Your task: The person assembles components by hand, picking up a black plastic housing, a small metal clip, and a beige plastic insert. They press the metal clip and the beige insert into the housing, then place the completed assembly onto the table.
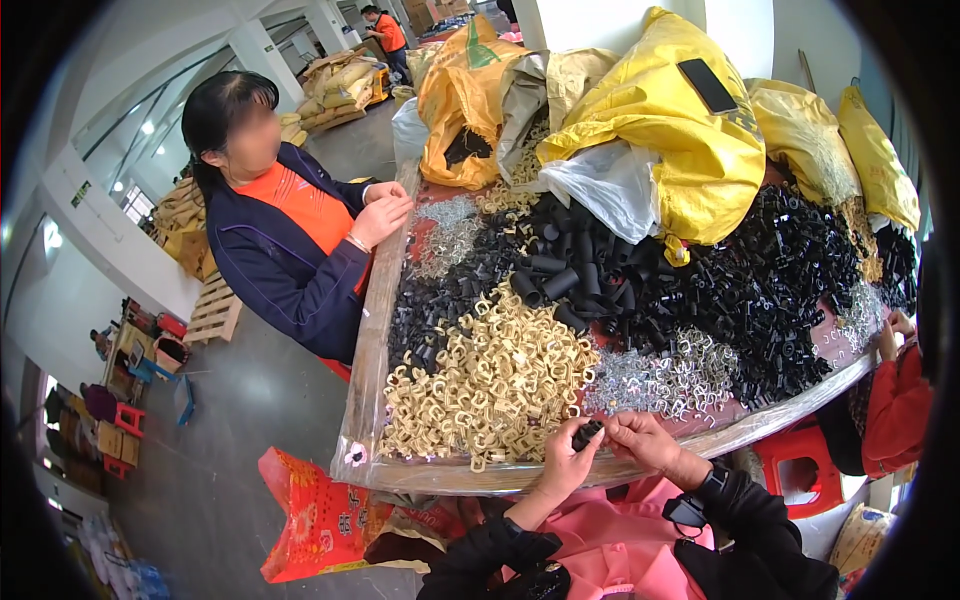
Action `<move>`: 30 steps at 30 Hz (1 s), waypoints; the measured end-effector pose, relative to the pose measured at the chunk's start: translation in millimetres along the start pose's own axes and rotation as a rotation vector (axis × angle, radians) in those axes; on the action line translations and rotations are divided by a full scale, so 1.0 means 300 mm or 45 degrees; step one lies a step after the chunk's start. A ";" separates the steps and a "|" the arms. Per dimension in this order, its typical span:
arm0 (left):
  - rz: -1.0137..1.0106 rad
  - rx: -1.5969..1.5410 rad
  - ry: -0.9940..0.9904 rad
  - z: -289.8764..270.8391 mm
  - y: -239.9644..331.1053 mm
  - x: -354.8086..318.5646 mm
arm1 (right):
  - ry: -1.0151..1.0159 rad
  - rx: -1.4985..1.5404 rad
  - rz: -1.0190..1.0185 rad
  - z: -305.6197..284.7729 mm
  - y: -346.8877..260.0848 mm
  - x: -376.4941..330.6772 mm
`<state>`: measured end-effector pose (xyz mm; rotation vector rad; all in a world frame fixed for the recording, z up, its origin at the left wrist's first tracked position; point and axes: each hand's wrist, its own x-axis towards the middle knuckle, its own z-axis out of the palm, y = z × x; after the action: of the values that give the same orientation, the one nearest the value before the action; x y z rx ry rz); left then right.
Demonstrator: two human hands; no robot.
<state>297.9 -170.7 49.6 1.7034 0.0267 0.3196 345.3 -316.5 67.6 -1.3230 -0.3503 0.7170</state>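
Fingers (583, 447) of the left hand (566, 462) are pinching a small black part (587, 434), and the right hand (640, 438) is closing its fingertips on the same part from the other side, so both hands are clamped on it, meeting just over the near edge of the table (366, 370). Both forearms are coming up from the lower edge in black sleeves, with a watch (685, 512) sitting on the right wrist and a pink apron (610, 550) lying under them. Just beyond the hands a heap of beige clips (495, 385) is lying toward the near left corner, touching a spread of small silver pieces (665, 375) to its right. Black tubes (570, 265) are piling up in the table's middle, and a bigger mass of black parts (790, 270) is running to the right edge. Yellow sacks (690, 120) and a white bag (610, 185) are leaning along the far edge, with a dark phone (708, 85) resting on one sack. A person in a navy jacket (275, 260) is standing at the left edge with hands on the rim. Another person's red sleeve (895, 410) is showing at the right edge, beside a red stool (800, 470). A red patterned bag (315, 515) is lying on the floor below the near left corner.
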 end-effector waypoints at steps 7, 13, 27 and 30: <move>0.170 0.032 -0.003 0.008 0.036 0.009 | 0.091 0.775 0.373 0.024 -0.006 -0.012; -0.194 -0.155 0.065 -0.003 0.000 -0.003 | 0.236 0.110 -0.041 0.006 0.016 -0.015; -0.783 -1.297 -0.255 -0.061 -0.017 0.027 | 0.104 0.013 0.111 -0.076 0.016 -0.079; -0.815 -1.247 -0.333 -0.035 0.009 0.009 | 0.177 -0.034 0.010 -0.073 -0.007 -0.095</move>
<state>297.7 -160.5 53.9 0.6849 0.1868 -0.3400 338.2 -351.8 69.2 -1.3922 -0.2434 0.6248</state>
